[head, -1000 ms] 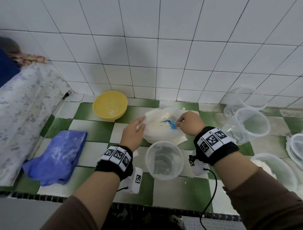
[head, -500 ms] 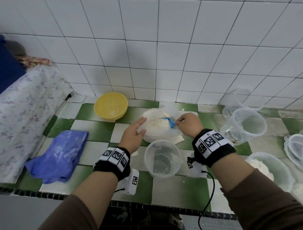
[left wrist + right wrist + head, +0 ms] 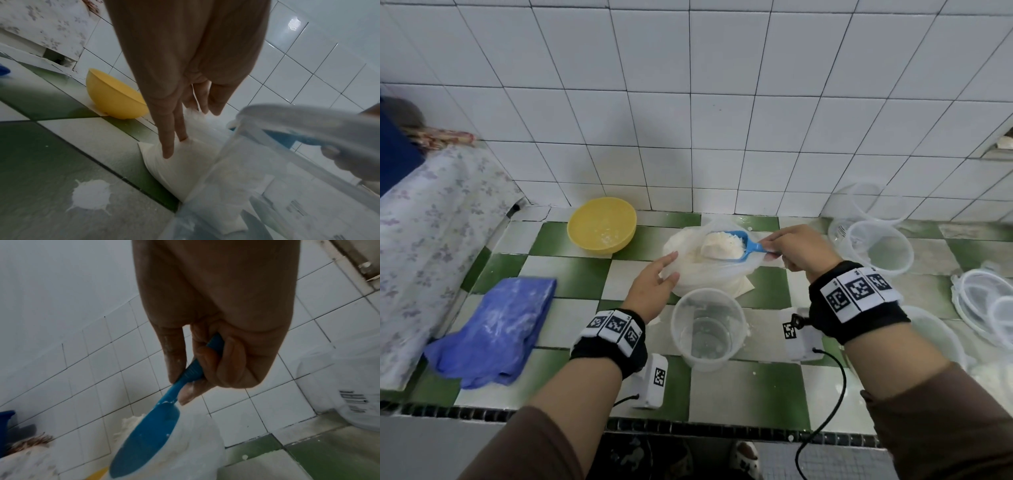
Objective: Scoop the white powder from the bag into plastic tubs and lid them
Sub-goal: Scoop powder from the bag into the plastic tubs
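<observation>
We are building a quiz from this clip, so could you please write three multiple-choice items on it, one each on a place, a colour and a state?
1. Where is the yellow bowl?
A. left of the powder bag
B. right of the bag
C. inside a tub

2. What colour is the scoop?
A. red
B. blue
C. white

3. The scoop is:
A. empty
B. lying on the counter
C. heaped with white powder

Answers: 1 A, the bowl sits left of the bag by the wall; 2 B, its handle shows blue in the right hand; 3 C, powder is piled in it.

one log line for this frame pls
step: scoop raised, heaped with powder | right hand: grips blue scoop over bag | left hand: open, fingers touch bag | tub: in front of bag, unlidded
</observation>
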